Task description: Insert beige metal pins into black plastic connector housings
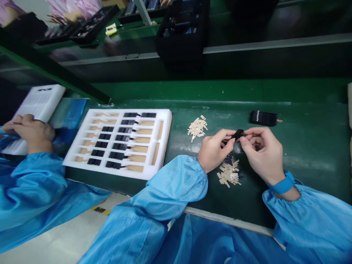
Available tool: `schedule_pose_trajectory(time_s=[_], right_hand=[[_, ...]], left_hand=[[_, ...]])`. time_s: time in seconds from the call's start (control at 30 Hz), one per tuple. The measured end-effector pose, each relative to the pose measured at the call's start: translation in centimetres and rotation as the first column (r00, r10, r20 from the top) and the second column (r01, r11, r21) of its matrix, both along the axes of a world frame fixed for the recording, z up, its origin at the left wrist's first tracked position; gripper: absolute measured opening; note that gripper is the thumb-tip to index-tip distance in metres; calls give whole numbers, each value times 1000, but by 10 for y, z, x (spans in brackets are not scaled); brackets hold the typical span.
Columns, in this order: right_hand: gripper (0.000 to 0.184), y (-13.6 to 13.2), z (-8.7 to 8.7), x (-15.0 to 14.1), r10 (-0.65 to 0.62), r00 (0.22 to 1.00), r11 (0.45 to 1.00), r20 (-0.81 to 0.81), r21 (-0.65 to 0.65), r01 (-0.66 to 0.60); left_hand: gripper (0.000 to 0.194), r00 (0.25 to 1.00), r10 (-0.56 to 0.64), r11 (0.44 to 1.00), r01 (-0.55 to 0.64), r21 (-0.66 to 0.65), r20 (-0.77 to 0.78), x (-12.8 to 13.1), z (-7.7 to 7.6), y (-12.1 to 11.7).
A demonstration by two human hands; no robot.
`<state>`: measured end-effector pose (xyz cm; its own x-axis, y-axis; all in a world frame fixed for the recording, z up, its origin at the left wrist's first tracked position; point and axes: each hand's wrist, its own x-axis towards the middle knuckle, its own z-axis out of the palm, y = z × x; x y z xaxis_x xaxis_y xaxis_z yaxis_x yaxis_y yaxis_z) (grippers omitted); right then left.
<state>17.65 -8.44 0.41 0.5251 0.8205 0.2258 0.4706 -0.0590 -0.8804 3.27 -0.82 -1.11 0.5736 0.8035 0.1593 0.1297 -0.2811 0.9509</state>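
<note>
A small black part (237, 135) is pinched between the fingers of both hands above the green bench; its exact kind is too small to make out. My left hand (216, 149) grips its left end, and my right hand (262, 152) grips its right end, a blue band round that wrist. Just below lies a pile of small pale flat pieces (228, 175), with some dark bits at its upper edge, partly behind my left hand. Farther back, left of my hands, is a second pile of pale pieces (197, 127). A black ribbed block (263, 118) rests behind my right hand.
A white foam tray (168, 139) with rows of black parts in its slots lies to the left. Beyond it are a co-worker's hands (34, 132) and another white tray (55, 99). A green post (82, 86) slants behind. Black bins (181, 47) stand at the back.
</note>
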Motion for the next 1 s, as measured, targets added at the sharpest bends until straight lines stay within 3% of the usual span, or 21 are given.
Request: schedule_pose_trajectory(time_s=[0.1, 0.3, 0.7, 0.83, 0.93, 1.0], right_hand=[[9, 0, -3, 2, 19, 1000, 1000, -15, 13, -19], [7, -1, -6, 3, 4, 1000, 1000, -12, 7, -4], [7, -2, -8, 3, -31, 999, 1000, -36, -2, 31], [11, -1, -6, 2, -37, 998, 999, 42, 26, 36], [28, -1, -4, 2, -37, 999, 996, -33, 81, 39], [28, 0, -2, 3, -32, 995, 995, -94, 95, 41]], left_hand=[[24, 1000, -5, 1000, 5, 12, 1, 0, 1, 0], [25, 1000, -18, 998, 19, 64, -22, -2, -2, -1], [25, 991, 0, 922, 52, 384, -134, -5, -2, 0], [25, 995, -17, 972, 39, 233, -96, -4, -2, 0], [24, 999, -39, 999, 39, 16, -14, -1, -1, 0], [23, 998, -50, 994, 53, -97, 33, 0, 0, 0]])
